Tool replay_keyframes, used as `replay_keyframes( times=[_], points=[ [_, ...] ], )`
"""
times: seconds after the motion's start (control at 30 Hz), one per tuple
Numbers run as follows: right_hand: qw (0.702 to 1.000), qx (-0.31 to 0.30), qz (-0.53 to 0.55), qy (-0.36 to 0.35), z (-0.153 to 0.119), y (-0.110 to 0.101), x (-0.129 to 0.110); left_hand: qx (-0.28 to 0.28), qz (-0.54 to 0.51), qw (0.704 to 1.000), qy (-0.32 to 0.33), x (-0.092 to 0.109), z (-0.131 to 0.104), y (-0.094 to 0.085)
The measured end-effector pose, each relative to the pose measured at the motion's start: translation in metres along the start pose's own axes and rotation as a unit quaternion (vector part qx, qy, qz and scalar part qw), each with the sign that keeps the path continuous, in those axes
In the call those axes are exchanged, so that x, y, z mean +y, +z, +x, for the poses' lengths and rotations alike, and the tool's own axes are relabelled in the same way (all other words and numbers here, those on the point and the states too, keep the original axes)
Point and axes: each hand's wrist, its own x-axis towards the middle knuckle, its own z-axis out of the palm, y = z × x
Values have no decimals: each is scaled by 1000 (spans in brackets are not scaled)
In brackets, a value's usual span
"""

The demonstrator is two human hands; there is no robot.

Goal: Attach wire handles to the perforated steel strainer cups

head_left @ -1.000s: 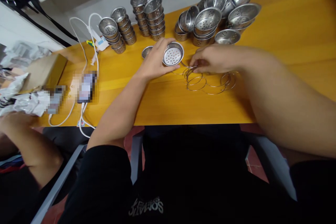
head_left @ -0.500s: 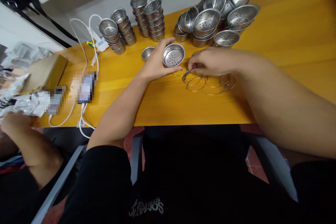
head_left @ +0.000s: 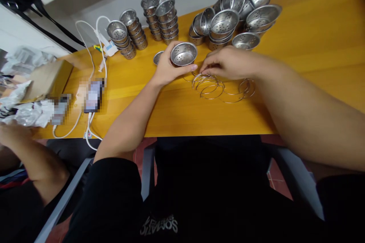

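Dark rectangular phone pixelated; co-worker's bare arm cut by left edge; left hand partly hidden behind round perforated steel cup.

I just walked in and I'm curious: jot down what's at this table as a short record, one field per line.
Left hand: the left hand holds a metal cup with holes, opening up
Right hand: the right hand, fingers at the wire rings
Behind left hand: a small dish, partly hidden
Back left: stacked cups
Back right: wider cups, several tipped
Far left: a phone, white cables, a box, another person's arm
Surface: yellow-brown table
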Motion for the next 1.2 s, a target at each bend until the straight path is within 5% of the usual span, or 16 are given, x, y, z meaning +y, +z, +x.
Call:
replay_keyframes(
  times=[0.3,0.57,0.8,0.93,1.2],
  points=[
    [998,14,6,66,-1,2,-3,19,20,999,-19,-6,0,2],
    [990,111,55,63,-3,-2,-12,40,25,999,-18,0,0,-2],
    [967,159,160,118,2,4,-4,44,-10,999,-19,-19,3,2],
    [968,187,124,114,4,8,2,7,10,1000,-22,-21,4,2],
    [958,242,79,135,3,1,-3,39,-8,999,1,-14,0,3]
  ],
)
